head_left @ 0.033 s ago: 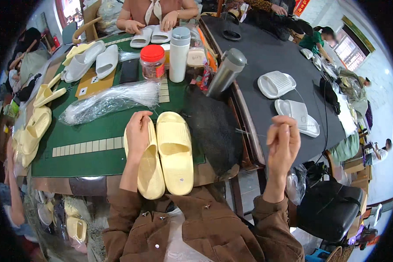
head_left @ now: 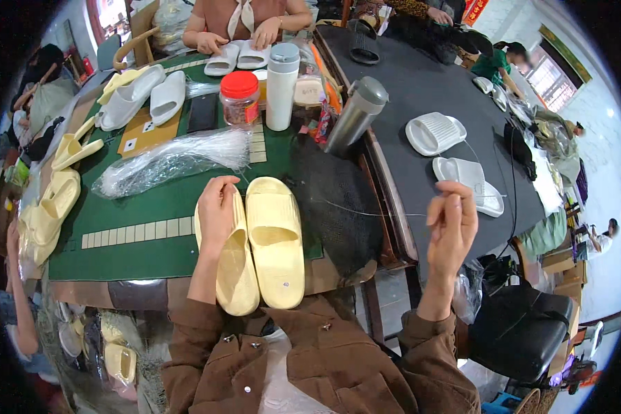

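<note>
Plainly, with the left hand pressed flat on the pale yellow slippers at the worktop's near edge, the right hand, pinching taut thread, may snap it or drag them.

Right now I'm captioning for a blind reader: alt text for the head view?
Left hand rests on a pair of yellow slippers on a green table; right hand pinches a thin thread out to the side.
</note>
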The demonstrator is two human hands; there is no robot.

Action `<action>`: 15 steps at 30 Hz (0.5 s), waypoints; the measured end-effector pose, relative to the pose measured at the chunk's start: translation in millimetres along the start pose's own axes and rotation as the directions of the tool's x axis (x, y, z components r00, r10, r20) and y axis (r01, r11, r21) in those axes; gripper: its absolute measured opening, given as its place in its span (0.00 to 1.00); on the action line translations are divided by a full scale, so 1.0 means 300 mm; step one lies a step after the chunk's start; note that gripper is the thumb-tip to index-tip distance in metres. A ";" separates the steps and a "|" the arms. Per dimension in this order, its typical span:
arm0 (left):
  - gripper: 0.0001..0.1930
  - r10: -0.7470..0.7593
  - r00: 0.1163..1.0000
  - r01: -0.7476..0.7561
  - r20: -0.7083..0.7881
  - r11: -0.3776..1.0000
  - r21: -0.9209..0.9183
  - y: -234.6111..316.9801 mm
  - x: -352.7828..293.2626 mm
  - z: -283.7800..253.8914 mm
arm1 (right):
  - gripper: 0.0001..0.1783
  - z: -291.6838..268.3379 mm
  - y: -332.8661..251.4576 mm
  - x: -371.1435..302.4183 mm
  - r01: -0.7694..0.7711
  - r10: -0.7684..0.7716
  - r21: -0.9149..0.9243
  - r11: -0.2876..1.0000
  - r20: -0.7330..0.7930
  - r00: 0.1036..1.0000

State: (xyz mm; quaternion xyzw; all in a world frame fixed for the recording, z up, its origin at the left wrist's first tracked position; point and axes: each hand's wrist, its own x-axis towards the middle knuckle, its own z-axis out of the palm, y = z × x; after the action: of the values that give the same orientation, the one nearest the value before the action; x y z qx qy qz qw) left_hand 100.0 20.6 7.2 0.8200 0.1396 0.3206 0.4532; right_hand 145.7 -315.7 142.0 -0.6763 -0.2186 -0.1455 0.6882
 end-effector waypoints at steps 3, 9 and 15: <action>0.07 0.029 0.999 -0.029 -0.014 1.000 0.002 -0.014 0.001 0.007 | 0.13 -0.096 0.038 0.028 0.004 -0.009 -0.065 0.998 -0.084 0.996; 0.06 0.049 0.999 -0.049 -0.002 0.999 0.015 -0.019 0.004 0.004 | 0.13 -0.280 0.136 0.072 -0.043 -0.024 -0.282 0.958 -0.230 0.973; 0.06 0.006 1.000 -0.006 -0.003 1.000 -0.005 -0.026 0.004 0.011 | 0.15 -0.490 0.239 0.137 -0.065 -0.209 -0.848 0.527 -0.203 0.957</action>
State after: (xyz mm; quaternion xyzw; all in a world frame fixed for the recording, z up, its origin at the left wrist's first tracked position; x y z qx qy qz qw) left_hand 103.6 23.2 -0.2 0.8188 0.1367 0.3234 0.4541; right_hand 232.1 -454.8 101.8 -0.8869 -0.0491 -0.3559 0.2903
